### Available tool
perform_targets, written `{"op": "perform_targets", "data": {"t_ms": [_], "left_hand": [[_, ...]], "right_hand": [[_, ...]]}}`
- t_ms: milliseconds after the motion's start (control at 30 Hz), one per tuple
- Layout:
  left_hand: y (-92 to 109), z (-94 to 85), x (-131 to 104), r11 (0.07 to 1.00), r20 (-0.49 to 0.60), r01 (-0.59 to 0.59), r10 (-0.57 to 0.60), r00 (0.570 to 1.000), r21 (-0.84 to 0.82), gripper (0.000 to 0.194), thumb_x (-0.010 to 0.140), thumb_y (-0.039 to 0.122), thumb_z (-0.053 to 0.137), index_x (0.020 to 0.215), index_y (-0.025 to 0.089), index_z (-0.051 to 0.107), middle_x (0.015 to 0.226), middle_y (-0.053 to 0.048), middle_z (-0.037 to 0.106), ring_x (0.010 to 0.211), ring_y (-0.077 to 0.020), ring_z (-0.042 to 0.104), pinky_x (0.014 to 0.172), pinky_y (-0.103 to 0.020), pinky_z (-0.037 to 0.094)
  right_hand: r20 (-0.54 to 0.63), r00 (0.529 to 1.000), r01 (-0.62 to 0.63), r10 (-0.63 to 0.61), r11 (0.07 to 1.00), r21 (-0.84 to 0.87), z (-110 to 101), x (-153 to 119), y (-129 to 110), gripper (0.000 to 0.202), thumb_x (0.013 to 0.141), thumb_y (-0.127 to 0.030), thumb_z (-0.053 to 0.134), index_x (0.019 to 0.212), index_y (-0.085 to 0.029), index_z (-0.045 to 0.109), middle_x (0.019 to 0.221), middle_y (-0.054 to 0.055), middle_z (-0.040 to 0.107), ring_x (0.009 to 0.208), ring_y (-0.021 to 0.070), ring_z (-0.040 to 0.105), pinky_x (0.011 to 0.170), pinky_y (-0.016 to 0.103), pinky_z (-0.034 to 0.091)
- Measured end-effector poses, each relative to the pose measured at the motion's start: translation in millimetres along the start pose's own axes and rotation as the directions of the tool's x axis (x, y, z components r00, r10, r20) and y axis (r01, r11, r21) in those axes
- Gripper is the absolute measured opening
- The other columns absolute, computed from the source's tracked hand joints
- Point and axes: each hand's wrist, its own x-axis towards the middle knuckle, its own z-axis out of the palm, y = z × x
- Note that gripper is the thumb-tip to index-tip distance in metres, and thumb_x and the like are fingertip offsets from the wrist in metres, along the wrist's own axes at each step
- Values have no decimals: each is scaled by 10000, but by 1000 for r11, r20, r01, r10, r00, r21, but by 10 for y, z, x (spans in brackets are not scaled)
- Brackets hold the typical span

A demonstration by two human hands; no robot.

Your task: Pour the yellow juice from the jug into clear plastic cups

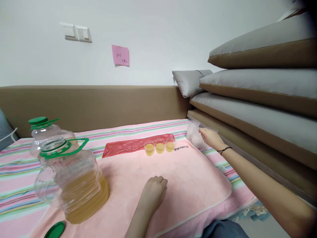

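head view: the clear cups [194, 135] stood gathered just beyond the far right corner of the pink cloth [193, 185], on the striped sheet [15, 180]. the right hand [212, 138] was much the nearer one, its arm stretched up from the near right side, fingers bent and drawn together at the cups; whether they had hold of one or merely touched could not be told. the left hand [155, 190] lay on the cloth, short of the middle of its near edge, fingers loosely curled under; nothing showed in it, though the palm was hidden. from there the clear cups lay away and to the right, across the cloth. their long axis could not be made out behind the hand.

to their left, three filled cups [159, 147] stood in a row along the cloth's far edge, beside the red plastic [123, 147]. the open jug [83, 195] stood well apart, at the cloth's left edge, with the left hand nearer to it.
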Motion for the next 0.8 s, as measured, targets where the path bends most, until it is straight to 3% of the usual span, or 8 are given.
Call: {"op": "perform_targets", "data": {"t_ms": [300, 600, 800], "left_hand": [[1, -7, 4, 1000, 27, 7, -7, 1000, 12, 253, 901, 127, 379, 936, 161, 628, 964, -74, 679, 905, -232, 629, 766, -345, 470], [-2, -27, 13, 1000, 48, 7, -8, 999, 15, 235, 908, 150, 395, 947, 158, 626, 986, -80, 680, 923, -237, 629, 787, -355, 481], [-2, -23, 4, 1000, 47, 13, -14, 999, 18, 239, 907, 153, 390, 945, 159, 626, 983, -82, 681, 915, -236, 631, 779, -356, 482]], "right_hand": [[-49, 996, 79, -77, 996, 48, 3, 16, 46, 232, 836, -123, 474, 1046, -173, 557, 1038, 105, 662, 908, 228, 633, 695, 297, 437], [-110, 991, 80, -75, 996, 42, -31, 57, 129, 114, 891, -204, 456, 939, -193, 558, 1017, 101, 617, 887, 229, 601, 657, 305, 411], [-103, 991, 88, -82, 994, 62, -33, 64, 149, 74, 847, -173, 478, 862, -200, 545, 939, 85, 603, 854, 225, 588, 672, 307, 405]]}}
